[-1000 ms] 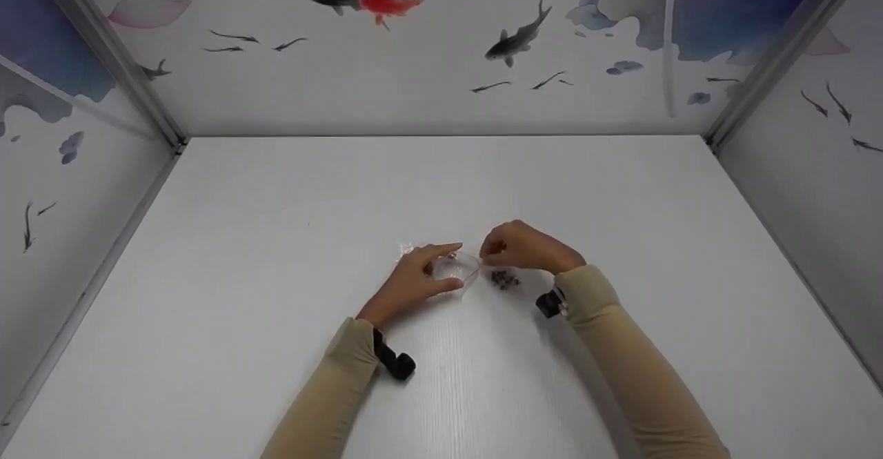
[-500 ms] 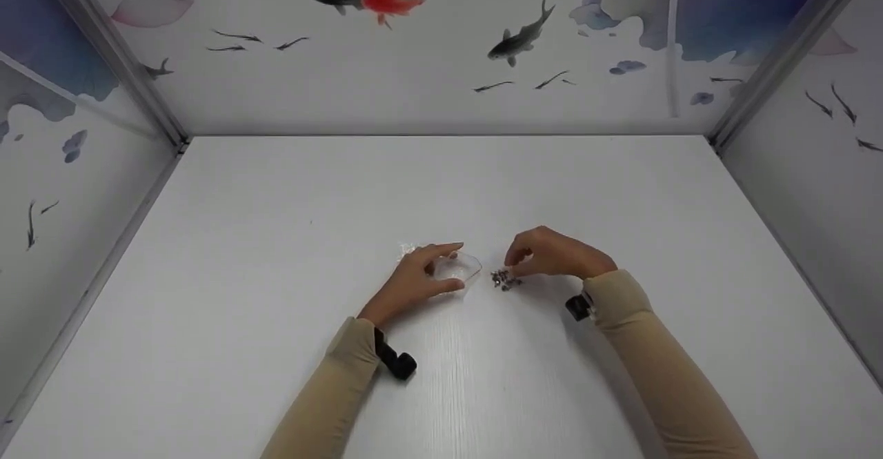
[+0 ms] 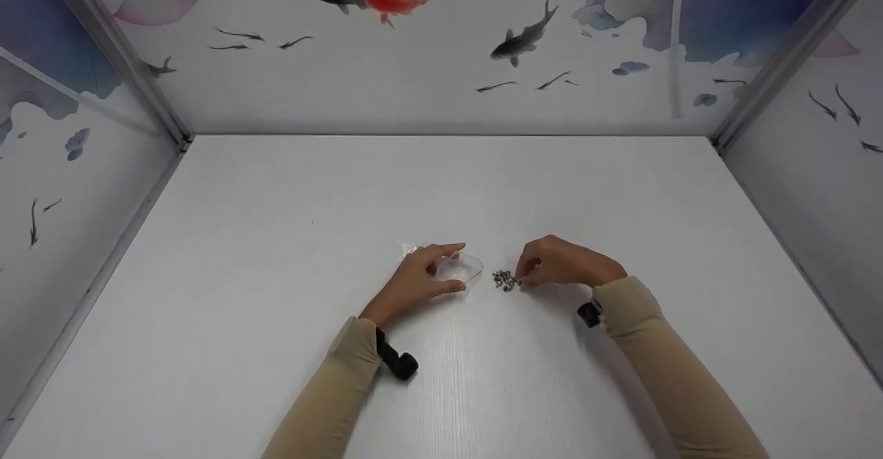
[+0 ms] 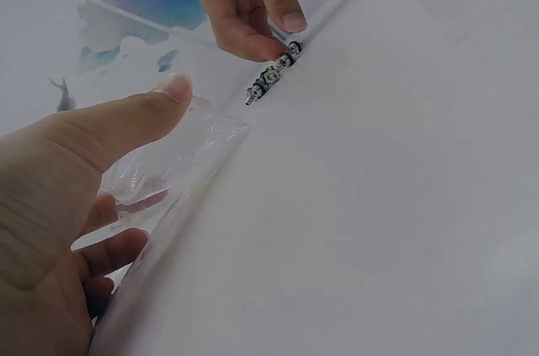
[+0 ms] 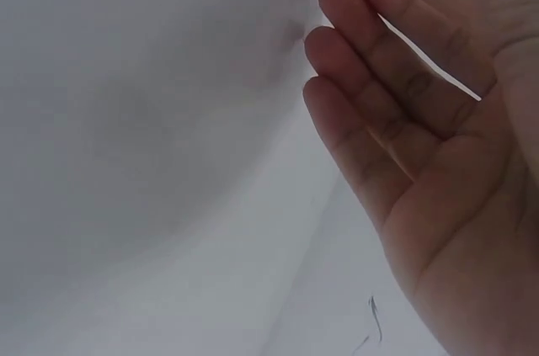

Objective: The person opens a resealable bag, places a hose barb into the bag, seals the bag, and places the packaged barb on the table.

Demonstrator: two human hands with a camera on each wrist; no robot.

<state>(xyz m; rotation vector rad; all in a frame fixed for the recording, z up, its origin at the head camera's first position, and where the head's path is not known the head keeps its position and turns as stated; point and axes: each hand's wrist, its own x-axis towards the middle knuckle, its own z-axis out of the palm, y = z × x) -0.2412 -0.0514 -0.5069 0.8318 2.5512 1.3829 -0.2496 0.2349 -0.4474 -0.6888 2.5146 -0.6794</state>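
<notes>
My left hand [image 3: 414, 277] holds a clear plastic bag [image 3: 461, 270] with a thin red line along its mouth. In the left wrist view the thumb lies along one side of the bag [image 4: 181, 154], and the other fingers curl at its far side. The mouth gapes toward a small heap of shiny metal pieces [image 3: 503, 279], which look like beads or small hardware. My right hand [image 3: 562, 262] is at the heap's right edge, thumb and forefinger tips down among the pieces. I cannot tell whether a piece is pinched between them.
Just behind the left hand lies more crinkled clear plastic [image 3: 407, 249]. All of this rests on a white table [image 3: 441, 390]. Panels printed with fish, such as the back panel [image 3: 441, 93], enclose the table at the back and sides.
My right hand has moved from the bag's mouth rightward and down to the heap's right edge. The left hand and the bag have hardly moved.
</notes>
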